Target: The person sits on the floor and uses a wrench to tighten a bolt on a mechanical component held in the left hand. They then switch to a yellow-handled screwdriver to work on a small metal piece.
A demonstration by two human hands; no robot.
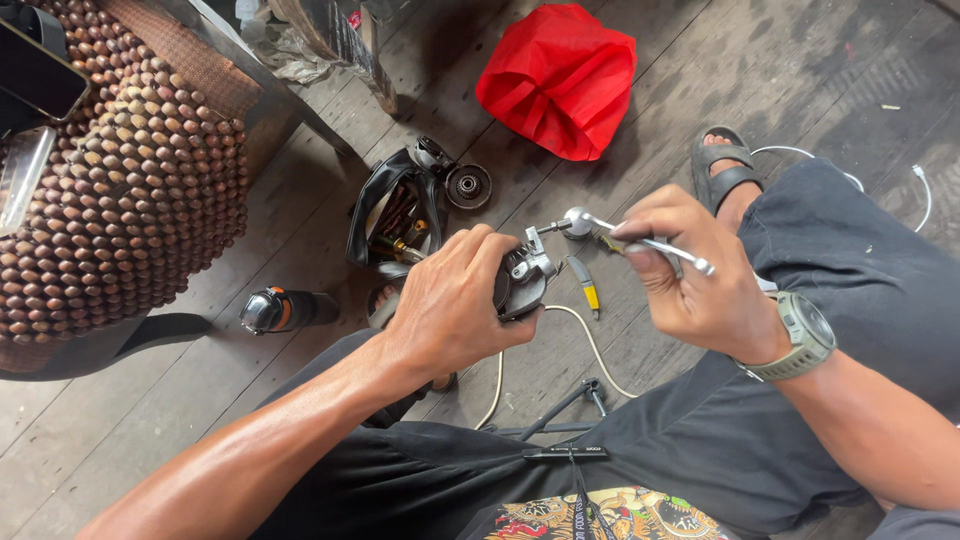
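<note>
Now | left hand (450, 305) grips metal part (522, 280) | right hand (690, 275) holds wrench (640, 238)

A person is sitting over a wooden floor (300, 420), looking down at both hands. The left hand (450, 305) is gripping a small black and silver metal part (522, 280). The right hand (695, 275), wearing a grey wristwatch (805, 335), is pinching a thin silver wrench (640, 238) whose socket end is sitting on the part's top. On the floor beyond are lying an open black tool bag (385, 210), a round gear (468, 186), a red bag (560, 75), a black bottle (285, 310) and a yellow-handled tool (588, 290). A beaded seat cover (120, 180) is showing at left.
</note>
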